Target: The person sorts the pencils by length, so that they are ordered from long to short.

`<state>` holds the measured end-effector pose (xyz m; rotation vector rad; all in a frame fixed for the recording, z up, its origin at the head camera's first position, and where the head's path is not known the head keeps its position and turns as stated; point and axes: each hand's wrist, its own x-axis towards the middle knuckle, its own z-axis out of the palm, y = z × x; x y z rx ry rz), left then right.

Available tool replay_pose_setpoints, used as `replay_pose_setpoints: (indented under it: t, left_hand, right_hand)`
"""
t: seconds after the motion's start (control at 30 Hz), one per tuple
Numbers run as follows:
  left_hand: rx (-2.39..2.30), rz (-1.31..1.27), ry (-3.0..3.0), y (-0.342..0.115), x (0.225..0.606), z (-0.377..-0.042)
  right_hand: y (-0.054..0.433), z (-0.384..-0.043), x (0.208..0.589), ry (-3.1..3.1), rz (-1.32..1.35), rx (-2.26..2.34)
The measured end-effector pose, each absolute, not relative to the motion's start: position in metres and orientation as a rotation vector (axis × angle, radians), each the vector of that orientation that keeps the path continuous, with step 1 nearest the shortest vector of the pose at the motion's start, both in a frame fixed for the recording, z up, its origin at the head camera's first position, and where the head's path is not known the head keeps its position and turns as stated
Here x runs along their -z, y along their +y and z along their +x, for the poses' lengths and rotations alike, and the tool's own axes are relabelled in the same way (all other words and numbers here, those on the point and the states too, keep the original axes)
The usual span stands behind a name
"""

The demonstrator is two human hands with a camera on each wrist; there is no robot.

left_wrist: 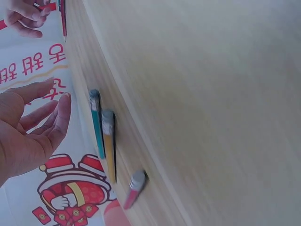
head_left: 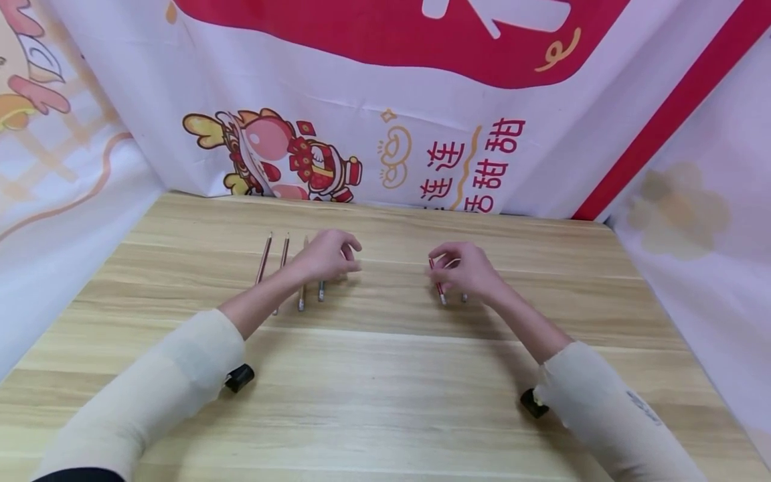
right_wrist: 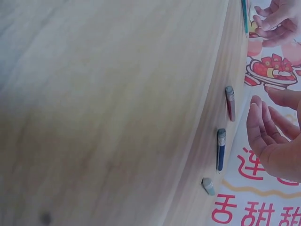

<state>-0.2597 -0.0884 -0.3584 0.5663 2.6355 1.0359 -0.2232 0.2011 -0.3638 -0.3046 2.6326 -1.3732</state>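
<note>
head view: your right hand (head_left: 468, 269) hangs at the red pencil (head_left: 439, 290), so dipping low could roll it. left wrist: your left hand (left_wrist: 27, 136) has parted, empty fingers; sweeping across could knock the teal pencil (left_wrist: 97, 127) near them. right wrist: fingers parted, holding nothing; the blue pencil (right_wrist: 221, 157) near them risks a nudge.

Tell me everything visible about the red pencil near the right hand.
The red pencil is slim and straight, with a silvery, metallic-looking band and a greyish blunt end. It lies on the wood-look table, blunt end toward the person. The right hand, apparently not touching it, partly hides it in the head view.
</note>
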Motion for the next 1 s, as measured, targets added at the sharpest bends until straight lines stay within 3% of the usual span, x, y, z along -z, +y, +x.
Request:
replay_pose_setpoints:
  t: [1.0]
  left_hand:
    - [-1.109,0.575,2.534,-0.046,0.363,-0.261]
  right_hand:
    - [0.246,-0.224,0.364,2.715,-0.199,1.302]
